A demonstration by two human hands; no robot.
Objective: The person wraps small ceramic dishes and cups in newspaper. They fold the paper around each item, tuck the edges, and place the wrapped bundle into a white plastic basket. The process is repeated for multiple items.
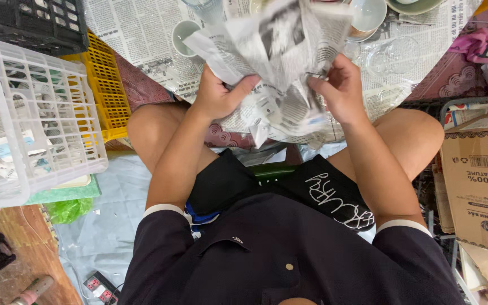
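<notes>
My left hand (217,95) and my right hand (341,87) both grip a crumpled bundle of newspaper (280,68) held above my knees. The paper is bunched and folded around something I cannot see. My left thumb presses into the bundle's left side; my right fingers curl over its right side. Beyond the bundle, pale ceramic cups (183,35) and a bowl (368,14) stand on spread newspaper sheets (136,34) on the floor. A clear glass (392,56) lies to the right of my right hand.
A white plastic basket (40,130) with wrapped items stands at left, with a yellow crate (108,90) and a black crate (35,22) behind it. A cardboard box (478,181) sits at right. A power strip (100,288) lies near my left side.
</notes>
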